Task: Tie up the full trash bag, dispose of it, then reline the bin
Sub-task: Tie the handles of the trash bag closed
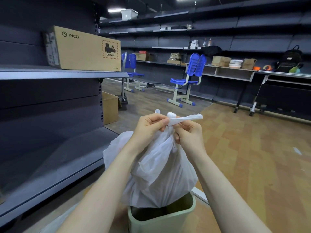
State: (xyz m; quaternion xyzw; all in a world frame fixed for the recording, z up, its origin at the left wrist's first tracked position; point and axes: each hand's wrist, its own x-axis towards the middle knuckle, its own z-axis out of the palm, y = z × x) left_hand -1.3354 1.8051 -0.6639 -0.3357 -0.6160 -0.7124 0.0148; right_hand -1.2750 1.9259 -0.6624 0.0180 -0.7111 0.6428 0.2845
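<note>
A full white trash bag [159, 174] hangs lifted above a pale green bin [161, 217], its bottom still just inside the rim. The bag's two handles are gathered at the top into a twisted knot [171, 118], with one loose end sticking out to the right. My left hand [149, 125] pinches the handle on the left side of the knot. My right hand [188, 132] pinches the bag's neck just under the knot on the right. The bin's inside looks dark below the bag.
Dark metal shelving [50, 115] runs along my left, with a PICO cardboard box [82, 49] on it and another carton [110, 107] on the floor. Blue chairs [186, 81] and desks stand further off. A white plastic sheet [55, 222] lies at the lower left. Wood-pattern floor opens to the right.
</note>
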